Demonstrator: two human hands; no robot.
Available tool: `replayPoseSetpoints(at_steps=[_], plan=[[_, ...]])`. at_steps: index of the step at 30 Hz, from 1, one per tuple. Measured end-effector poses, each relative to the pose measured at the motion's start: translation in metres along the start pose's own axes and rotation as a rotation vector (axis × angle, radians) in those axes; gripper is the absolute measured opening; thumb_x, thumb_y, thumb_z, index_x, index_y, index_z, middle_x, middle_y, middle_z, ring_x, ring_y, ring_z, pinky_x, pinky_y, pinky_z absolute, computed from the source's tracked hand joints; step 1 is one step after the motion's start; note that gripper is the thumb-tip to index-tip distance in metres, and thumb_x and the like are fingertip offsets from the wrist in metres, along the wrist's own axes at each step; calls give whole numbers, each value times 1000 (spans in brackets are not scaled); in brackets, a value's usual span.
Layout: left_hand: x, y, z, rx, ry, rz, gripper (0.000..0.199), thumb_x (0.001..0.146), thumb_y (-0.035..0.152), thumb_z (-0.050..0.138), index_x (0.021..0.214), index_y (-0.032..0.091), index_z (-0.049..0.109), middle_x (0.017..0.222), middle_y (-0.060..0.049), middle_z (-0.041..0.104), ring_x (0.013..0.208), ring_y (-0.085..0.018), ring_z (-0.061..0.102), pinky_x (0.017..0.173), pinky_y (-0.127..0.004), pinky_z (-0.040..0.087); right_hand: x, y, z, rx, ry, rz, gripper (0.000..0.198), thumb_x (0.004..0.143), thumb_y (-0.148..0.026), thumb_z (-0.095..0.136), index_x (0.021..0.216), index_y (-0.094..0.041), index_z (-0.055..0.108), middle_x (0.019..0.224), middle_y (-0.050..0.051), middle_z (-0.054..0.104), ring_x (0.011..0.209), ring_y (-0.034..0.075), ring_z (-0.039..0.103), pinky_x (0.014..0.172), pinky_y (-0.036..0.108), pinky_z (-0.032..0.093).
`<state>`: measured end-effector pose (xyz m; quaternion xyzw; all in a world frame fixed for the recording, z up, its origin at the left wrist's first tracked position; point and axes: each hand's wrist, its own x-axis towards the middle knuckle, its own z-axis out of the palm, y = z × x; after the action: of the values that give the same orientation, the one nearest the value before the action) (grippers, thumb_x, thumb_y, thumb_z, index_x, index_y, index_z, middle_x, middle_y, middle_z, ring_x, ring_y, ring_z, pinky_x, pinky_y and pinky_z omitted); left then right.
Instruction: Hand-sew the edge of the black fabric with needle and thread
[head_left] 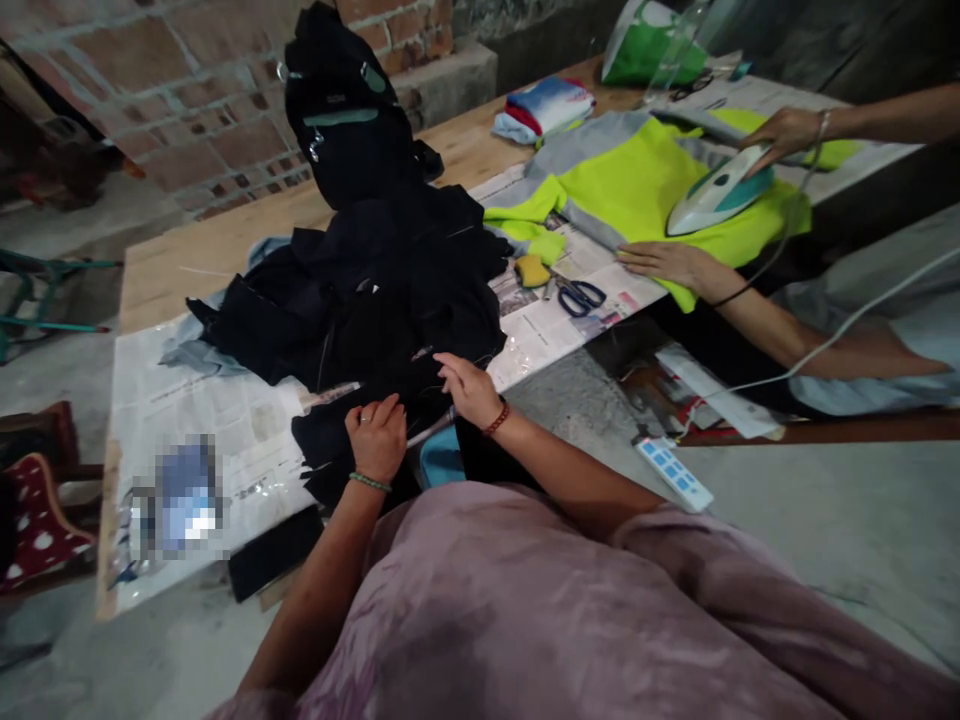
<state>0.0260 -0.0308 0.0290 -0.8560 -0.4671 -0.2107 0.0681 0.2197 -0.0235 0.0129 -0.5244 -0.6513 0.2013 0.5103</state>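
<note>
A heap of black cloth (382, 290) lies over the near part of the table, with frayed edges and loose threads showing. At its near edge my left hand (379, 437), wearing a green bead bracelet, has its fingers curled onto the black fabric. My right hand (471, 392), with a reddish-brown bracelet, is a little to the right and farther in, fingers bent and closed on the same cloth. Its fingertips are partly blurred. Grey-blue fabric (199, 345) pokes out from under the heap on the left.
A co-worker's hand presses an iron (720, 195) onto a yellow-green and grey garment (622, 170). Scissors (579, 297) and a yellow sponge-like piece (532, 271) lie between us. A black backpack (352, 120) stands behind the heap. A power strip (675, 474) rests below, right.
</note>
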Motion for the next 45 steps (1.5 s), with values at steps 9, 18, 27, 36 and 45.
replayPoseSetpoints(at_steps=[9,18,27,36,45], plan=[[-16,-6,-7,67,-20,8,19,82,26,49,88,23,67,121,-7,56,93,-26,52,77,-43,32,-18,-9,8,83,-50,53,21,87,-31,42,91,-21,61,85,2,65,73,11,61,71,23,49],[-29,-10,-8,69,18,22,19,83,21,48,86,23,66,112,-4,62,94,-23,53,80,-42,33,-17,8,-32,-84,-88,-82,19,87,-27,44,87,-20,62,87,5,61,83,14,58,76,27,48],[-18,-9,-10,-15,38,-9,18,84,22,48,87,22,66,102,-5,66,86,-21,55,80,-41,31,-21,8,-14,-374,-368,-352,21,85,-18,43,85,-21,64,109,6,61,93,15,58,78,29,45],[-16,-11,-11,-10,48,7,19,85,21,47,86,21,66,98,-6,67,83,-19,56,83,-40,30,-12,17,-20,-441,-308,-341,23,86,-17,42,91,-20,64,96,6,63,86,15,58,79,28,45],[-20,-4,-16,-104,53,27,15,84,26,50,78,20,63,87,-5,66,87,-19,56,86,-39,33,-22,16,-40,-392,-269,-372,23,86,-20,43,91,-21,66,96,6,65,87,15,60,78,30,48]])
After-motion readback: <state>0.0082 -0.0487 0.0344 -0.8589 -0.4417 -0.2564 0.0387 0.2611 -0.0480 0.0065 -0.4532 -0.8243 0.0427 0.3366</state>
